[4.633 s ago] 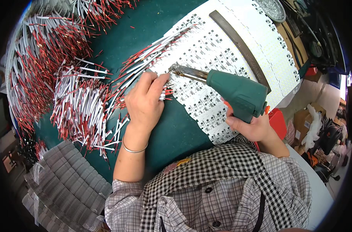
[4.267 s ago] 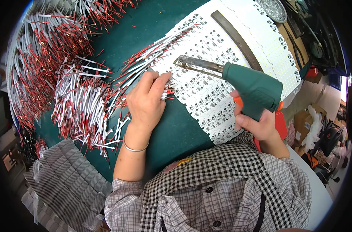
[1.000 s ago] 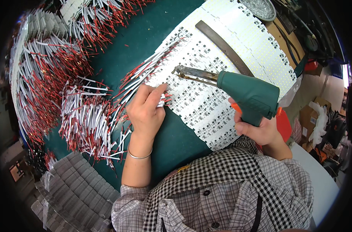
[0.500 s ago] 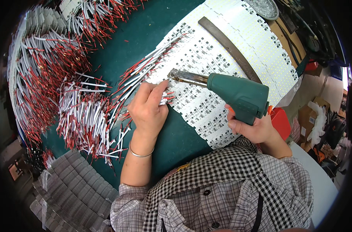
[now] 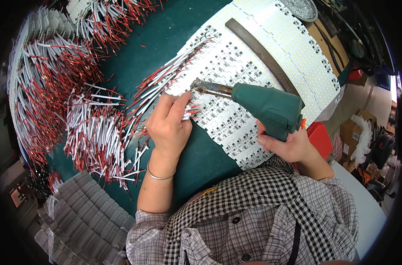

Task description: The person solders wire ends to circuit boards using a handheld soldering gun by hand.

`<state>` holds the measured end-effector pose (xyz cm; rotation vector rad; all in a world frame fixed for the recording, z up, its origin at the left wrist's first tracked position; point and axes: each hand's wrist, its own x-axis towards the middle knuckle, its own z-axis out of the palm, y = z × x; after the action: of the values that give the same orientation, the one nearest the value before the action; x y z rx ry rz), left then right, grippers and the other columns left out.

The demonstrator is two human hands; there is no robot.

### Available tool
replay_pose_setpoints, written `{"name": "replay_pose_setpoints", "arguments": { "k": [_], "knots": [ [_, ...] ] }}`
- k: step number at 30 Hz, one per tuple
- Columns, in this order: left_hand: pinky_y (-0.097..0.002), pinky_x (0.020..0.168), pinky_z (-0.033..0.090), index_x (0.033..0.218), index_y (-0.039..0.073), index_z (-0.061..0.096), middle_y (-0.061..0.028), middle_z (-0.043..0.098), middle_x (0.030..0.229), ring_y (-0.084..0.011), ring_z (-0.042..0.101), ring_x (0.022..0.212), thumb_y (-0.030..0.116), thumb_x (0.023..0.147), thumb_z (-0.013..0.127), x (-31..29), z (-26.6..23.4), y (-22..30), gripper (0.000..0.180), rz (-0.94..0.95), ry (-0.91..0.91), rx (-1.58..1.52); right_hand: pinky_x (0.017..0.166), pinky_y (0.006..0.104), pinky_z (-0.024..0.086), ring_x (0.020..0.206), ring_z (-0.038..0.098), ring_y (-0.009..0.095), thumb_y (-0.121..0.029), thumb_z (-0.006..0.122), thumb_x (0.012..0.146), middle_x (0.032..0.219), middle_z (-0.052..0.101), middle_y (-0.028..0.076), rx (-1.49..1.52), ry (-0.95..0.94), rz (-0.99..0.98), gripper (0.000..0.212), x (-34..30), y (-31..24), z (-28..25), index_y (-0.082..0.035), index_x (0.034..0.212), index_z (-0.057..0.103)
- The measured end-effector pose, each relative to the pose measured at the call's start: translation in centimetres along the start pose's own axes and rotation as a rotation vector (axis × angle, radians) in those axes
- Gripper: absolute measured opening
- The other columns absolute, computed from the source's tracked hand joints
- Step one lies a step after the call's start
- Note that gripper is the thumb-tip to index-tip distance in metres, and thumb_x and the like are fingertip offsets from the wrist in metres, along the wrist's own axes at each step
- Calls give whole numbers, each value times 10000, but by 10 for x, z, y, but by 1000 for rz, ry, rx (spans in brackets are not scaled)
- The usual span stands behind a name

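Observation:
My right hand [image 5: 289,148] is wrapped round the handle of a green soldering gun [image 5: 269,106]. The gun's dark metal tip points left and meets the white circuit board sheet [image 5: 227,128] right beside my left index fingertip. My left hand [image 5: 169,126] is closed on a small bunch of red and white wires [image 5: 191,113], whose ends poke out past the fingers. Its index finger presses near the board's left edge. More wires [image 5: 165,73] lie in a row along that edge, with their far ends on the board. The exact joint under the tip is too small to make out.
A curved dark metal bar [image 5: 263,55] lies across the board sheets. Large heaps of red and white wires [image 5: 95,137] cover the green table's [image 5: 165,26] left side. Grey ridged strips [image 5: 86,207] are stacked at lower left. A red container [image 5: 319,140] stands beyond my right wrist.
The soldering gun and my right hand have shifted slightly left, bringing the tip closer to my left index fingertip. My left hand has stayed in place.

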<state>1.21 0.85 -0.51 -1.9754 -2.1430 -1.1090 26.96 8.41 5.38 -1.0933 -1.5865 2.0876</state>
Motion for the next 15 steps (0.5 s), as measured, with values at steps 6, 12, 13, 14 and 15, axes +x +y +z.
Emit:
{"name": "replay_pose_setpoints", "arguments": {
  "k": [6, 12, 13, 14, 15],
  "knots": [
    [-303, 524, 462, 935, 62, 714, -63, 564, 717, -203, 577, 602, -130, 516, 556, 1, -2, 1, 487, -4, -10, -2, 630, 251, 508, 712, 588, 96, 34, 704, 772, 832, 617, 38, -16, 11, -77, 330, 0, 1, 0, -1, 1061, 549],
    [-301, 516, 459, 932, 70, 712, -54, 566, 721, -203, 572, 595, -125, 519, 560, 2, -2, 2, 481, 7, -15, 25, 538, 236, 497, 640, 569, 100, 0, 646, 831, 854, 612, 82, 162, 70, -163, 496, -2, -8, -4, 67, 1282, 451],
    [-300, 515, 459, 932, 71, 711, -53, 566, 724, -204, 572, 594, -124, 521, 561, 1, -2, 1, 479, 5, -20, 32, 538, 236, 497, 640, 569, 100, 0, 646, 831, 854, 612, 82, 159, 70, -164, 496, -2, -9, -3, 67, 1282, 451],
    [-300, 515, 459, 932, 71, 711, -53, 566, 724, -204, 572, 594, -124, 521, 561, 2, -3, 2, 479, 8, -19, 32, 538, 232, 496, 640, 568, 100, -2, 649, 831, 851, 612, 81, 165, 77, -174, 495, -2, -10, -3, 66, 1280, 452],
    [-304, 517, 461, 934, 70, 710, -54, 565, 725, -204, 571, 593, -124, 529, 565, 1, -3, 2, 471, 1, -26, 34, 538, 229, 495, 640, 567, 100, -3, 651, 832, 847, 611, 80, 171, 84, -184, 493, -3, -11, -3, 65, 1279, 452]
  ]
}}
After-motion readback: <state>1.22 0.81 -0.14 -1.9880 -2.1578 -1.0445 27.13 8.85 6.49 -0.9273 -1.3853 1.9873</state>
